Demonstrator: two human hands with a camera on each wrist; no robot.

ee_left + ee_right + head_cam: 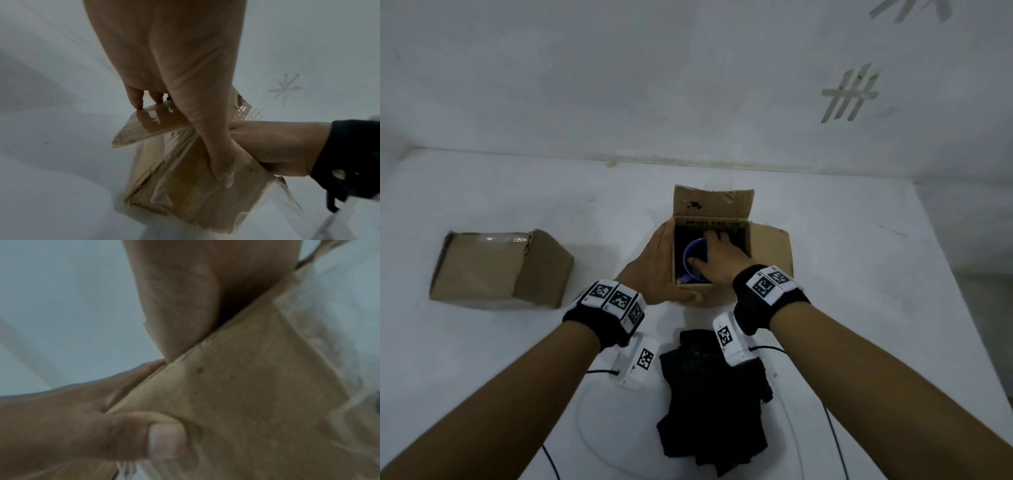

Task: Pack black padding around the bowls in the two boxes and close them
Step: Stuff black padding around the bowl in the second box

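Counter point(859, 274), white and wide, is carrying everything here, and the open box point(770, 250) standing near its middle is serving as the landmark. Its far flap is standing up, its right flap is lying folded outward, and dark padding is lining the inside walls around a blue bowl point(693, 255) sitting in the box. To the left of the open box, well apart from it, a second cardboard box point(496, 270) is lying closed, with clear tape shining along its top edge. On the near side of the open box, just in front of it, a heap of black padding point(715, 411) is lying on the counter between the two forearms.

The left hand point(654, 270) is bracing the open box from outside: its palm and straight fingers are lying flat against the left wall, and the thumb is pressing along the near wall, as the left wrist view point(185, 81) also shows. So that grip is released, pressing rather than clasping. The right hand point(717, 253) is reaching down into the open box, its fingers lying over the far rim of the bowl and its thumb at the bowl's near side; whether this grip is clasping the bowl or padding, I cannot tell. Thin cables are trailing across the counter near the padding heap.
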